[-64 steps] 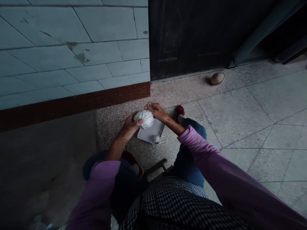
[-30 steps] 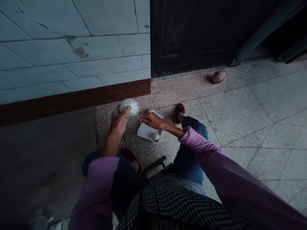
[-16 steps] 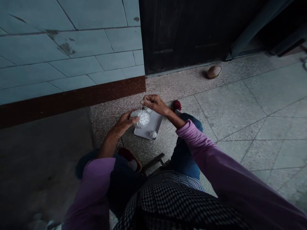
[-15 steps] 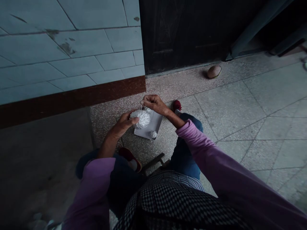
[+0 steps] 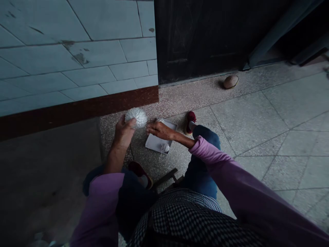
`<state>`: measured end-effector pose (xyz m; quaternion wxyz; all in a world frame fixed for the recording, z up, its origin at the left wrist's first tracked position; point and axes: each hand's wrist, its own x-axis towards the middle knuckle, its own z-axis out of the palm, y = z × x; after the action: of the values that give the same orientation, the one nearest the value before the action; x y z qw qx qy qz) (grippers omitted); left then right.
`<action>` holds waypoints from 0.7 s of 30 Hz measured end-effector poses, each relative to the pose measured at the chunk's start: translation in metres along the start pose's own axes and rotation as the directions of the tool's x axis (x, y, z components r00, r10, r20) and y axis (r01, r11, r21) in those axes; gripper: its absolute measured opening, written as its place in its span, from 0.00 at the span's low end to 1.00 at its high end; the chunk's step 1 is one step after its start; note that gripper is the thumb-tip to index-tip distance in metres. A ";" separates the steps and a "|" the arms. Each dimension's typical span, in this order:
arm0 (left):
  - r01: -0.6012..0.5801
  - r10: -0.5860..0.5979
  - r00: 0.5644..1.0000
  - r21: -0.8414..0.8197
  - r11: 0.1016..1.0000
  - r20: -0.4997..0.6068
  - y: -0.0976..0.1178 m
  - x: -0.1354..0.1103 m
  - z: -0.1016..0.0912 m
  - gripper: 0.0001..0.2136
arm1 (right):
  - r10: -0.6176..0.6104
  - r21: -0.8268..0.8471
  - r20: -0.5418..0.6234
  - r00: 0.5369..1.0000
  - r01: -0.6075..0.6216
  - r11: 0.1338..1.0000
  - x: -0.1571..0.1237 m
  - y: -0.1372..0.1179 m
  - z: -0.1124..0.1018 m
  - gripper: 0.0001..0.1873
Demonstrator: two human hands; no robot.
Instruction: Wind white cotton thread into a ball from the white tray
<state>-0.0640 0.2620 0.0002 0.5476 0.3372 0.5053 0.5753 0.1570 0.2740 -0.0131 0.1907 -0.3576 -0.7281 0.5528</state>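
A round ball of white yarn (image 5: 138, 117) sits in my left hand (image 5: 124, 132), with the thumb on its near side. Just right of it is my right hand (image 5: 160, 130), its fingers pinched together at the yarn's side; the strand between them is too fine to make out clearly. Under the right hand a shallow white box (image 5: 153, 142) rests on the floor. Inside its near right corner lies a small white yarn ball (image 5: 166, 148), a loose strand trailing over the edge. Another white bundle (image 5: 160, 120) shows at the box's far end, partly hidden by the right hand.
My red shoes (image 5: 191, 120) stand on either side of the box. A tiled wall (image 5: 84, 75) rises at the far left, beside a dark door (image 5: 195, 41). A round tan object (image 5: 230, 82) lies near the door. Part of a low stool (image 5: 166, 177) shows between my legs.
My left hand has moved left and up with the yarn ball, turning it. My right hand has come down from above the ball to its right side, over the box.
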 end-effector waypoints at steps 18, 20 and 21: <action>0.150 -0.336 0.825 0.397 0.905 0.455 0.003 -0.015 0.001 0.21 | -0.027 0.232 -0.200 0.979 0.074 0.970 -0.003 -0.015 -0.037 0.31; 0.193 -0.346 0.831 0.357 0.914 0.435 0.005 -0.016 -0.001 0.23 | -0.008 0.257 -0.191 0.982 0.058 0.965 -0.001 -0.016 -0.033 0.29; 0.218 -0.348 0.838 0.326 0.920 0.421 0.006 -0.017 -0.002 0.24 | -0.005 0.268 -0.194 0.981 0.058 0.962 0.000 -0.016 -0.033 0.29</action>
<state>-0.0646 0.2460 0.0079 0.6832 0.4578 0.4737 0.3150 0.1743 0.2938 0.0120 0.3162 -0.3677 -0.6289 0.6077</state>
